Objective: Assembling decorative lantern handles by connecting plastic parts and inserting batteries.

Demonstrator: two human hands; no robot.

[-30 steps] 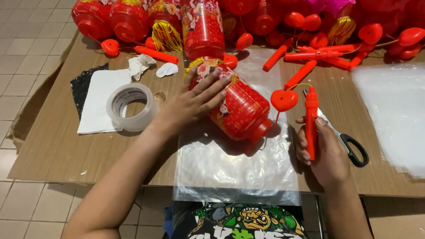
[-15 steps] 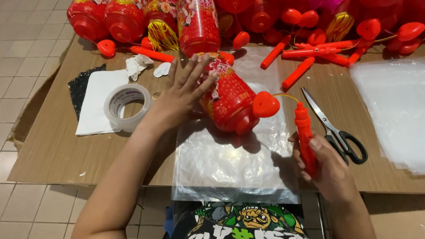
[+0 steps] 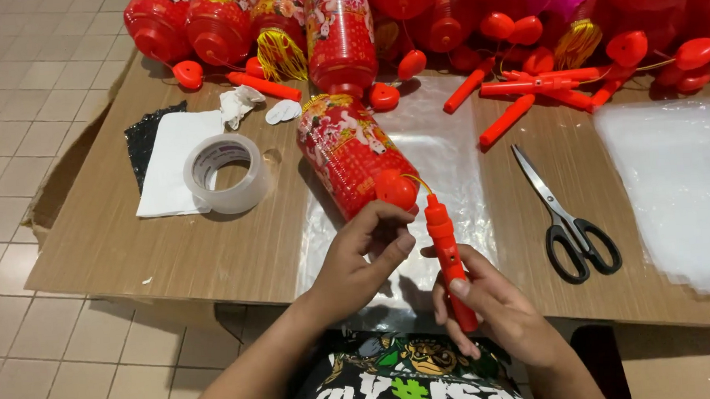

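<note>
Head view: at lower centre, the right hand (image 3: pixel 498 309) wraps its fingers around a red stick handle (image 3: pixel 449 255). The left hand (image 3: pixel 362 260) curls beside it, apparently touching the red lantern (image 3: pixel 349 155) lying mid-frame on clear plastic (image 3: pixel 450 150); scissors (image 3: pixel 566 209) lie right.

The left hand (image 3: pixel 358 260) is off the red lantern (image 3: pixel 349 155) and now sits at its near end, beside the red heart piece (image 3: pixel 395 189); the right hand (image 3: pixel 490 306) holds the red stick (image 3: pixel 449 259) upright, closer in
</note>
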